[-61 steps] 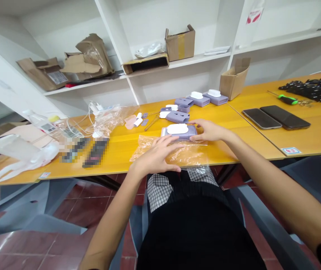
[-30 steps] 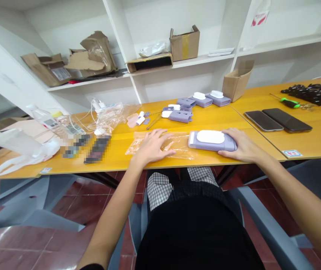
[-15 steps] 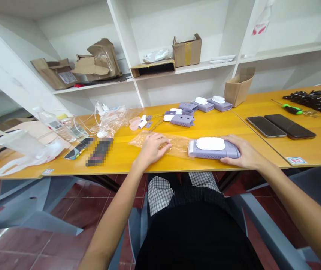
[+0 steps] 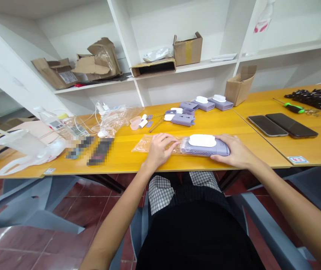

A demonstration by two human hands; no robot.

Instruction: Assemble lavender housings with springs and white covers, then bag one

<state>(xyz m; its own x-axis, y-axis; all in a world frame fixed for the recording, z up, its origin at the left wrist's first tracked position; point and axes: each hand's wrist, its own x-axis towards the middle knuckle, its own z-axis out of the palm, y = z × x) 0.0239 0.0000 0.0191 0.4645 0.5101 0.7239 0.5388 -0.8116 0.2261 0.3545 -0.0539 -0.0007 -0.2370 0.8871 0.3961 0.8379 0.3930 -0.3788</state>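
My right hand is wrapped round the right end of a purple plastic casing with a white oval piece on top; what device it is I cannot tell. The casing lies level at the table's front edge, its left end inside the mouth of a clear plastic bag. On the bag lies my left hand, fingers bent and tips pinching the film close to its mouth. Behind them are several loose purple housings, white pieces and a thin coiled spring.
Two finished-looking purple units stand by a cardboard box at the back. Two phones and a green screwdriver lie right. To the left are crumpled plastic wrap, a bottle and a lidded cup.
My right hand has moved left with the purple casing, and its left end has gone into the bag's mouth. My left hand has shifted slightly right, its fingers closing on the film.
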